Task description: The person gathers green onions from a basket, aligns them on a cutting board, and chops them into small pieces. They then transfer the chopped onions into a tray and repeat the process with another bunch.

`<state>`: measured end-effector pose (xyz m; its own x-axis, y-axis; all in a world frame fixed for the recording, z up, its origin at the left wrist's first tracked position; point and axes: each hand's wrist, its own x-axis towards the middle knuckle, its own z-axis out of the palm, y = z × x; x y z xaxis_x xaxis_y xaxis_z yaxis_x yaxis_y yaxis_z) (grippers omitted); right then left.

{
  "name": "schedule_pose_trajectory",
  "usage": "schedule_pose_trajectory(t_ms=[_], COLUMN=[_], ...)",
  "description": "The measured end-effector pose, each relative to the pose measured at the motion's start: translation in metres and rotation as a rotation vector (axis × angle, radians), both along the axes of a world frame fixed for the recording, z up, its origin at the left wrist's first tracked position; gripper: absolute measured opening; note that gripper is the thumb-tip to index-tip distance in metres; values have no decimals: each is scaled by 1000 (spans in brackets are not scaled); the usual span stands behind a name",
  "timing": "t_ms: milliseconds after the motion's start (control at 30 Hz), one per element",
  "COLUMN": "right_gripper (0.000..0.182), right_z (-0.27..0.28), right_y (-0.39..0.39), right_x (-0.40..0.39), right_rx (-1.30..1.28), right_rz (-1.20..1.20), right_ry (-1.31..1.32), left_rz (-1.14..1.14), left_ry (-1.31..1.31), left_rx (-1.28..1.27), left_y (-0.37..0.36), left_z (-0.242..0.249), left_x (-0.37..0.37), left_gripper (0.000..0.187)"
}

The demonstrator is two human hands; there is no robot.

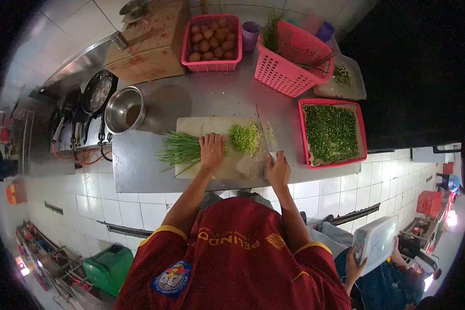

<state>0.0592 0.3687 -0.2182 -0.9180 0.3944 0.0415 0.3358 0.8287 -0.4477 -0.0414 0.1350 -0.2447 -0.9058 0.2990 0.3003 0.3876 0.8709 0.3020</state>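
Observation:
My left hand (pixel 212 150) is closed over a bunch of long green scallions (pixel 181 149), pressing it to the white cutting board (pixel 190 124). The leafy ends spread out past the board's left edge. My right hand (pixel 278 168) grips the handle of a knife (pixel 264 130), its long blade pointing away from me over the board's right side. Between my hands sits a heap of chopped pale-green scallion (pixel 245 138), touching neither hand. A few cut bits lie beside the blade.
On the steel table (pixel 217 93) stand a metal bowl (pixel 125 109), a pink basket of brown round items (pixel 212 59), a tall pink basket (pixel 289 72) and a pink tray of chopped greens (pixel 331 132). A cardboard box (pixel 144 46) is at back left. Another person holds a plastic container (pixel 375 243).

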Motion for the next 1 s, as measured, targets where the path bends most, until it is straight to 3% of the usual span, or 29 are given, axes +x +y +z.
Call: schedule_pose_trajectory(t_ms=[233, 467, 567, 700, 800, 900, 1000], right_gripper=[31, 37, 48, 33, 24, 22, 25], right_z=[9, 30, 12, 0, -5, -9, -8], right_y=[1, -84, -104, -106, -104, -103, -106], right_x=[-5, -51, -63, -68, -68, -67, -66], right_rx=[136, -5, 220, 253, 252, 261, 282], right_rz=[126, 695, 750, 764, 788, 790, 771], right_ry=[158, 209, 73, 68, 70, 80, 136], left_rz=[2, -11, 7, 42, 9, -58, -111], left_ry=[12, 36, 14, 88, -76, -1, 132], left_rx=[49, 73, 70, 125, 185, 53, 12], left_y=[-1, -1, -2, -2, -5, -14, -39], left_z=[-2, 0, 1, -8, -3, 8, 13], left_x=[1, 3, 4, 2, 3, 8, 12], left_gripper=[13, 12, 13, 14, 16, 30, 25])
